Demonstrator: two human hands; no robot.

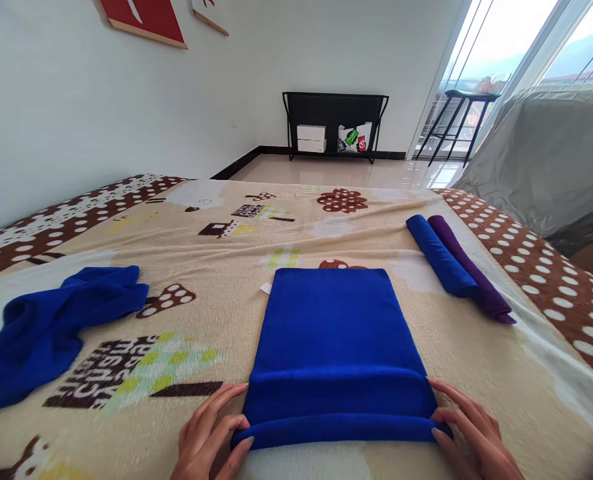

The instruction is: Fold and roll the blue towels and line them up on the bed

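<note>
A blue towel [333, 327] lies flat in front of me, its near edge rolled or folded over into a narrow band. At the left end of that band, my left hand [213, 433] pinches the cloth between thumb and fingers. My right hand [469, 430] grips the opposite end in the same way. A small white tag sticks out from the towel's far left edge. Off to the left sits a crumpled blue towel [56, 327]. To the right, a rolled blue towel [441, 257] rests beside a rolled purple towel [471, 270].
Everything lies on a bed with a patterned beige blanket [216, 267] that has brown polka-dot borders. Beyond it, a black rack [335, 123] holding white boxes stands against the wall. A black stool [459, 120] is by the window, near a covered grey item [551, 147].
</note>
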